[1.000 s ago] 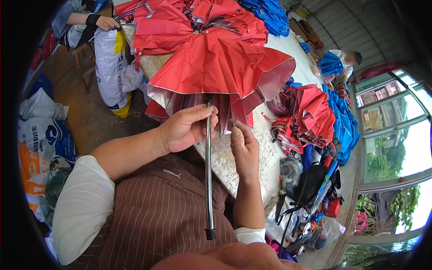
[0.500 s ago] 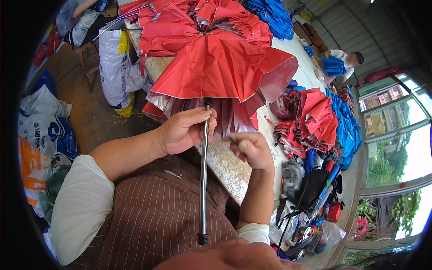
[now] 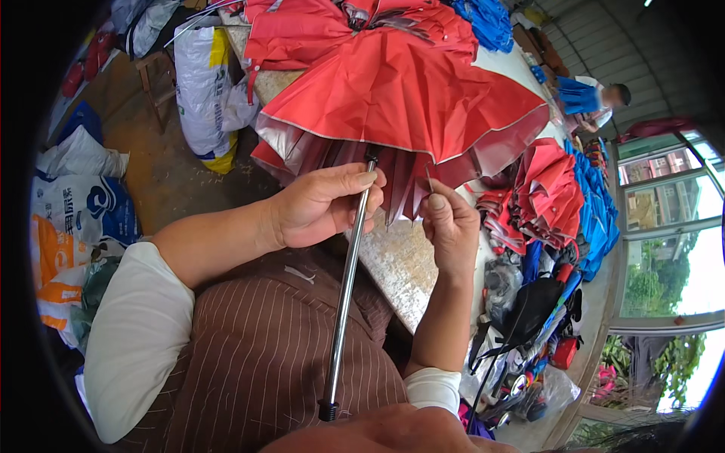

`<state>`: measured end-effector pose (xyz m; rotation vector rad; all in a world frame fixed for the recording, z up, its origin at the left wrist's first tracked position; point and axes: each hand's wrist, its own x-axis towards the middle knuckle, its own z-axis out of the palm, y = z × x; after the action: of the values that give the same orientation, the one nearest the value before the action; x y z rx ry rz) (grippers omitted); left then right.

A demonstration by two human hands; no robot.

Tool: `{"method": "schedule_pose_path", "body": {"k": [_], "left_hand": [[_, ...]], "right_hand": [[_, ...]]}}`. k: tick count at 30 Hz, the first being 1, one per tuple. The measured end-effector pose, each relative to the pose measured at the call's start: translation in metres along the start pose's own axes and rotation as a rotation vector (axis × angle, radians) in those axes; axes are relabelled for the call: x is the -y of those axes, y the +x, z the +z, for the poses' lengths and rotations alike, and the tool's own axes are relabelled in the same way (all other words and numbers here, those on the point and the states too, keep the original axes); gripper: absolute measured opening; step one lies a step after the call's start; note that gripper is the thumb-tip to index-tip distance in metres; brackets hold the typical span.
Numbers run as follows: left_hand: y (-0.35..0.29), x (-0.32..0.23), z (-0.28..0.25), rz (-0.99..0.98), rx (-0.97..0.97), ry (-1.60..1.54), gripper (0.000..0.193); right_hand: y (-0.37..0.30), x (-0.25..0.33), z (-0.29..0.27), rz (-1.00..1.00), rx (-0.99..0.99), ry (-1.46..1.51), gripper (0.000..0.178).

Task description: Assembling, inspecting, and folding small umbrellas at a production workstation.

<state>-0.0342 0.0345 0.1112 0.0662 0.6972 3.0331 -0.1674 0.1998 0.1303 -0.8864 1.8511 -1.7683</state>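
One umbrella shaft [image 3: 346,293] tilted further, two hands [image 3: 330,205] [image 3: 451,228]

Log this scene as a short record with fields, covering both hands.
Left hand: gripping a metal pole just below the umbrella's edge
Right hand: pinching a thin piece at the umbrella's edge; too small to identify
Umbrella: red outside, silvery inside, partly spread, its edge facing the wearer
Table: pale, worn top under the work
Right side: bunched red umbrella, blue fabric beside it
Left side: upright white sack on the floor
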Motion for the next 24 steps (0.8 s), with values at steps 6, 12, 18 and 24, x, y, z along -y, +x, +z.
{"method": "schedule_pose_path", "body": {"k": [6, 12, 18, 24], "left_hand": [[-0.010, 0.004, 0.010, -0.006, -0.028, 0.053, 0.018], [-0.004, -0.006, 0.008, 0.019, 0.052, 0.056, 0.018], [-0.008, -0.004, 0.008, 0.013, 0.028, 0.052, 0.018], [-0.004, -0.004, 0.005, 0.011, -0.015, 0.087, 0.018]], "right_hand": [[0.006, 0.002, -0.007, -0.059, 0.082, 0.044, 0.038], [-0.005, 0.007, -0.011, -0.276, 0.351, 0.144, 0.041], [-0.013, -0.003, -0.003, -0.023, 0.016, -0.020, 0.038], [-0.004, 0.010, -0.003, 0.017, -0.022, -0.063, 0.034]]}}
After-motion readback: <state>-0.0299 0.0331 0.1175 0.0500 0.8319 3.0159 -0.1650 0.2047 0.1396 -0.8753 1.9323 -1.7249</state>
